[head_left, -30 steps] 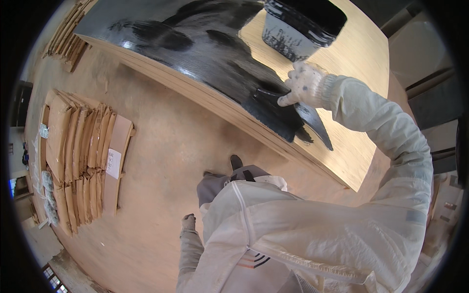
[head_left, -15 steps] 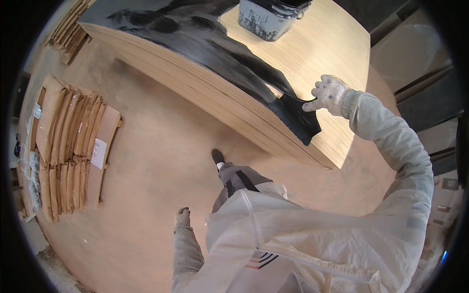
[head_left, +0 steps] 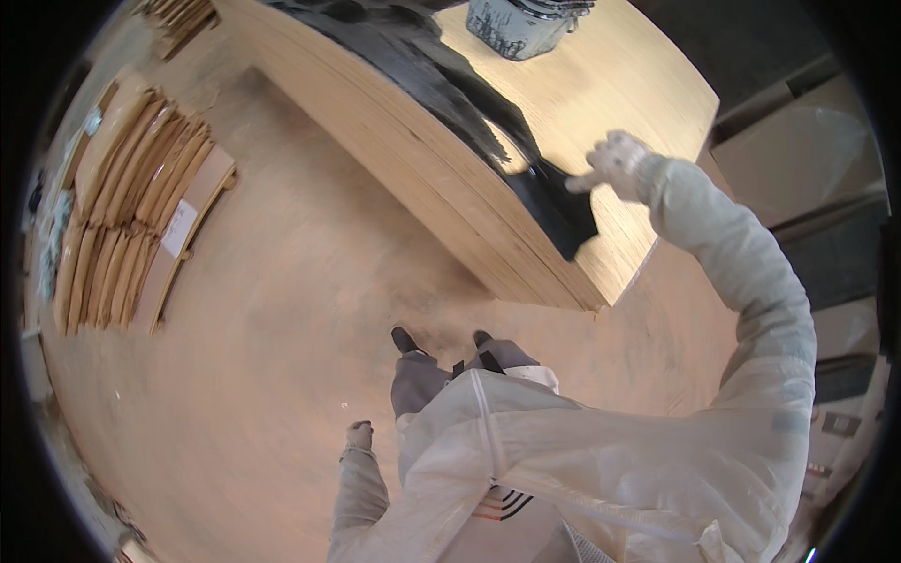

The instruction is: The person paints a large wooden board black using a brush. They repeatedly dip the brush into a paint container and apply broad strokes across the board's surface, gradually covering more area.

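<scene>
My right hand (head_left: 619, 167), in a pale spotted glove, is closed at the near end of the board stack. What it grips looks like a wide paintbrush (head_left: 563, 205) coated in black, flat against the top board; its edges blend into the wet paint. Black paint (head_left: 413, 66) runs in a streaky band along the left side of the pale wooden top board (head_left: 648, 84). A paint-smeared grey bucket (head_left: 516, 30) stands farther back on the board. Low on my left side, away from the stack, my gloved left hand (head_left: 359, 433) hangs curled shut, nothing visible in it.
The board stack's side (head_left: 422, 178) and near corner rise in front of my feet. Brown-wrapped bundles (head_left: 131, 188) stand on the floor at the left, with more stacked wood (head_left: 178, 23) beyond. Large grey and dark panels (head_left: 807, 159) lie at the right.
My right hand and the brush shift slightly left and up in the picture. Both my feet now show beside the stack. The view has turned, moving the stack and bundles.
</scene>
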The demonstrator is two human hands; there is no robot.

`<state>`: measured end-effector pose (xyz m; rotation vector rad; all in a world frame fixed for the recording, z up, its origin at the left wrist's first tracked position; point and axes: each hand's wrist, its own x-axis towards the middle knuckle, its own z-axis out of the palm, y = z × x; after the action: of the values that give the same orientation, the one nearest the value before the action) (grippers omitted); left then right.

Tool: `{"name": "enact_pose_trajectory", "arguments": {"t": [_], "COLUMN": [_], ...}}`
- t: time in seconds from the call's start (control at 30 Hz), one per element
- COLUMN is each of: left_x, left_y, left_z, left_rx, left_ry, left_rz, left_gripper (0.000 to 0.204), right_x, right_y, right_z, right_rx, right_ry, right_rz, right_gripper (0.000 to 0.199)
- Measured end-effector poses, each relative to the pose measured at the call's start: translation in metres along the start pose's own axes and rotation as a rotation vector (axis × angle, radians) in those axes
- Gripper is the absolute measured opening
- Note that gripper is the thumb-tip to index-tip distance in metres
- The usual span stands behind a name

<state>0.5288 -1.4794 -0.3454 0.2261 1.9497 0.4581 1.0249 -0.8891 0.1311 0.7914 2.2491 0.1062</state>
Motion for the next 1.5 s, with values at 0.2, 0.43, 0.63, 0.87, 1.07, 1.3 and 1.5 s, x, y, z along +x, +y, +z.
{"name": "enact_pose_trajectory", "arguments": {"t": [0.2,0.43,0.63,0.87,1.07,1.3,1.5], "left_x": [-0.060,-0.169,-0.252,-0.280,-0.264,-0.287,-0.313], "left_y": [0.011,-0.130,-0.187,-0.188,-0.117,-0.105,-0.174], "left_z": [0.042,0.191,0.323,0.315,0.248,0.285,0.316], "left_rx": [-0.362,-0.455,-0.249,-0.474,-0.374,-0.276,-0.168], "left_ry": [0.211,0.182,0.168,0.376,0.426,0.348,0.239], "left_rz": [0.126,0.032,0.075,0.272,0.034,0.041,-0.239], "left_gripper": [0.024,0.018,0.019,0.021,0.028,0.030,0.032], "right_x": [0.102,0.044,-0.053,-0.003,0.074,0.027,-0.047], "right_y": [0.043,0.039,0.038,0.042,0.045,0.013,0.010], "right_z": [-0.031,0.017,0.070,0.048,-0.002,-0.003,0.060], "right_rx": [0.220,0.157,0.036,0.306,0.392,0.302,-0.041], "right_ry": [0.191,0.189,-0.024,0.223,0.293,0.155,0.031], "right_rz": [0.061,-0.017,-0.167,-0.003,-0.002,0.064,-0.180], "right_gripper": [0.057,0.032,0.045,0.049,0.058,0.046,0.041]}}
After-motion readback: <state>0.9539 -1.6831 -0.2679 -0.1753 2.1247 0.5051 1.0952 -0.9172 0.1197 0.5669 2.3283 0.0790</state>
